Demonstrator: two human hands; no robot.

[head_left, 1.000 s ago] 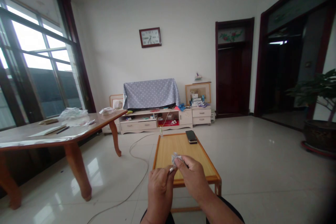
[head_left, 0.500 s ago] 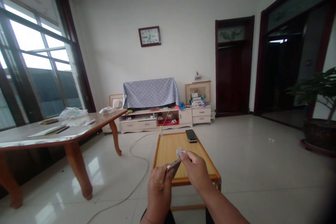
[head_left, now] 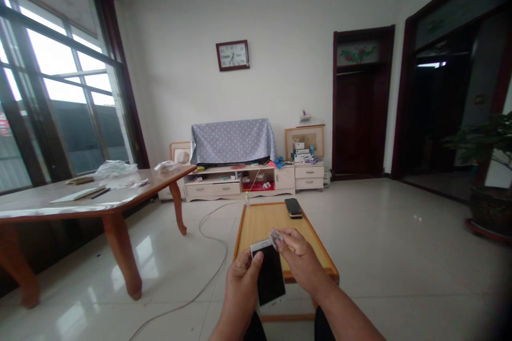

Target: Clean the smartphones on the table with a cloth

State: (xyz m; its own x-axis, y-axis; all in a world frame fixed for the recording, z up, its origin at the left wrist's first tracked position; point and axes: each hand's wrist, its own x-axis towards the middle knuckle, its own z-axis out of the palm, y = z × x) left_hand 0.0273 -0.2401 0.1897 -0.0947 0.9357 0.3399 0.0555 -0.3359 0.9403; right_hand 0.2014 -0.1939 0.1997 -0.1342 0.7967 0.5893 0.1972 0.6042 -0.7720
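Observation:
A white smartphone [head_left: 270,276] with a dark screen is gripped along its left side by my left hand [head_left: 245,277], the thumb lying over the front. The screen faces up toward me. My right hand [head_left: 298,253] pinches a crumpled whitish wipe or tissue [head_left: 275,237] at the phone's upper right corner, seemingly touching its edge. Beneath and beyond both hands stands a small wooden table [head_left: 260,218] with a raised orange-brown rim. Dark phones [head_left: 294,208], apparently stacked, lie at its far right corner. A small clear bottle [head_left: 247,200] stands at the far left corner.
To the left is a larger brown table [head_left: 160,178] bearing plastic bags [head_left: 116,169] and papers. A cable [head_left: 226,245] runs across the tiled floor. Against the far wall stands a white cabinet [head_left: 212,189] under a cloth-covered object [head_left: 234,141]. A potted plant [head_left: 490,200] is at right.
The phone has turned from nearly edge-on to showing its screen to me. My right hand keeps the wipe at its upper corner. The view has shifted slightly left.

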